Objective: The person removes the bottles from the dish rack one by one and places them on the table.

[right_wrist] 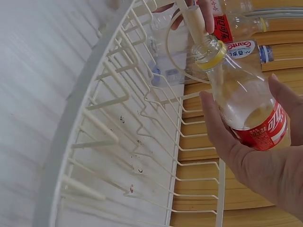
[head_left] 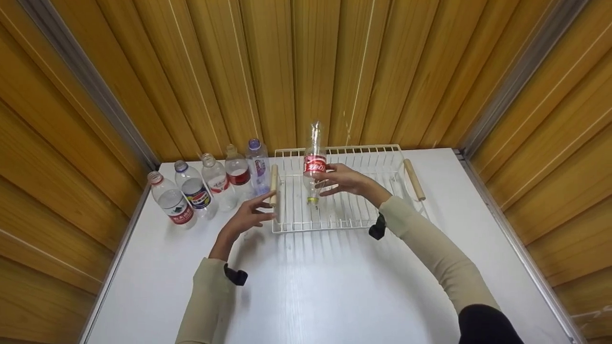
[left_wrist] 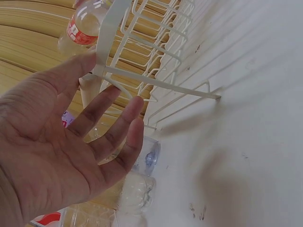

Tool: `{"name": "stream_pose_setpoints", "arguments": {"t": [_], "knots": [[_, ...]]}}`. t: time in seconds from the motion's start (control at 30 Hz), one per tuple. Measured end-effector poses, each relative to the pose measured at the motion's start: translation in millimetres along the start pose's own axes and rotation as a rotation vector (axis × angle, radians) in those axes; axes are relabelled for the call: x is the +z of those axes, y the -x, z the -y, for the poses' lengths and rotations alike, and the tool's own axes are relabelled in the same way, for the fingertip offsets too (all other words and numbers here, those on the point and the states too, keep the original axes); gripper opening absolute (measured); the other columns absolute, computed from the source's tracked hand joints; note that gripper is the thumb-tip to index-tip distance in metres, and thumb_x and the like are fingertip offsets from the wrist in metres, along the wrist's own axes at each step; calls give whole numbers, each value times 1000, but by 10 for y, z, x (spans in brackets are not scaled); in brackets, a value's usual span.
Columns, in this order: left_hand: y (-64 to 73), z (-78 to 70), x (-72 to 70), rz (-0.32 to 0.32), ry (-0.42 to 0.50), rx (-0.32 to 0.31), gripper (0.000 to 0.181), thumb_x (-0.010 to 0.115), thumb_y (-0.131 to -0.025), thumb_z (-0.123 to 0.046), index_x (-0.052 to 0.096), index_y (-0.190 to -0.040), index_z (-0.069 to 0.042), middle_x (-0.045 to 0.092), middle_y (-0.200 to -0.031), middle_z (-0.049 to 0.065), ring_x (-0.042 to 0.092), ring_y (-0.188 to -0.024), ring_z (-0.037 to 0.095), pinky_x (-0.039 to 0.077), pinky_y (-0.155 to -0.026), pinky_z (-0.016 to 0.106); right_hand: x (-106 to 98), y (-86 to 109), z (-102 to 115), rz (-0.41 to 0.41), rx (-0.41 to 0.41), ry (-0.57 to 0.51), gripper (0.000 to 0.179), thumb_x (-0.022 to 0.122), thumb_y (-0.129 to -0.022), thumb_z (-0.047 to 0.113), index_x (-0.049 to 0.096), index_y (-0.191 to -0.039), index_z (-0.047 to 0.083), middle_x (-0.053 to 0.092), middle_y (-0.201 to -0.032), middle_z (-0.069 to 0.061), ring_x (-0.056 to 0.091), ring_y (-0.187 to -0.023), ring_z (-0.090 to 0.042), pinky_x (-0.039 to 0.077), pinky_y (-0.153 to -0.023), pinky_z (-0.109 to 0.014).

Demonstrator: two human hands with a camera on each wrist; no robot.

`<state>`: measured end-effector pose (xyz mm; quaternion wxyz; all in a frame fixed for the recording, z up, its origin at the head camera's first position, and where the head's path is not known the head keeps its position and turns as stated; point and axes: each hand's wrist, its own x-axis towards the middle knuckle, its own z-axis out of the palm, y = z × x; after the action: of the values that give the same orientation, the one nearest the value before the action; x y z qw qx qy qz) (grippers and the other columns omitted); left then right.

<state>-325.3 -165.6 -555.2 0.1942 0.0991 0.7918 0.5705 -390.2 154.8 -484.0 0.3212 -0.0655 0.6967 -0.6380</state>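
My right hand (head_left: 346, 179) grips a clear plastic bottle (right_wrist: 246, 101) with a red label, thumb and fingers on either side. The bottle is upside down over the white wire dish rack (head_left: 334, 228); its uncapped neck, with a yellow ring, points down. At the rack's front left corner is my left hand (head_left: 248, 217), fingers loosely spread beside the wooden handle (head_left: 274, 184). The left wrist view has its thumb (left_wrist: 87, 61) right at the rack's white rim and the other fingers slightly bent below the wire.
Several uncapped plastic bottles stand in a row left of the rack, among them a red-labelled bottle (head_left: 238, 174) and a purple-tinted bottle (head_left: 258, 167). A second wooden handle (head_left: 414, 179) is on the rack's right end. Wood-look panels (head_left: 311, 71) rise behind the white table (head_left: 306, 286).
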Motion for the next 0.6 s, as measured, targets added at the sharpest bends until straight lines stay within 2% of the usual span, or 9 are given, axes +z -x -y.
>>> {"name": "stream_pose_setpoints", "arguments": {"t": [0.13, 0.27, 0.5, 0.6], "knots": [[34, 25, -51, 0, -13, -5, 71, 71, -96, -16, 39, -159, -26, 52, -150, 24, 54, -134, 42, 53, -99, 62, 4, 134, -50, 6, -26, -28, 58, 59, -104, 20, 34, -150, -3, 50, -144, -30, 57, -129, -40, 52, -107, -52], [28, 31, -56, -5, -18, 4, 71, 71, -97, -18, 39, -159, -26, 51, -151, 24, 56, -132, 42, 53, -99, 61, -42, 301, -101, 3, -43, -60, 58, 57, -104, 20, 31, -152, -2, 49, -145, -30, 56, -130, -40, 51, -108, -52], [30, 30, -16, 13, 7, 2, 72, 72, -96, -18, 38, -159, -27, 49, -152, 23, 48, -140, 42, 50, -102, 64, -144, 586, -207, -3, -59, -139, 60, 53, -106, 19, 25, -156, 3, 56, -133, -13, 61, -122, -28, 54, -105, -45], [36, 34, -4, 2, -1, 6, 72, 73, -96, -20, 39, -159, -28, 51, -151, 22, 50, -138, 41, 51, -101, 63, -166, 662, -251, 1, -82, -152, 60, 53, -106, 19, 24, -157, 2, 57, -130, -10, 61, -122, -27, 55, -103, -42]]}}
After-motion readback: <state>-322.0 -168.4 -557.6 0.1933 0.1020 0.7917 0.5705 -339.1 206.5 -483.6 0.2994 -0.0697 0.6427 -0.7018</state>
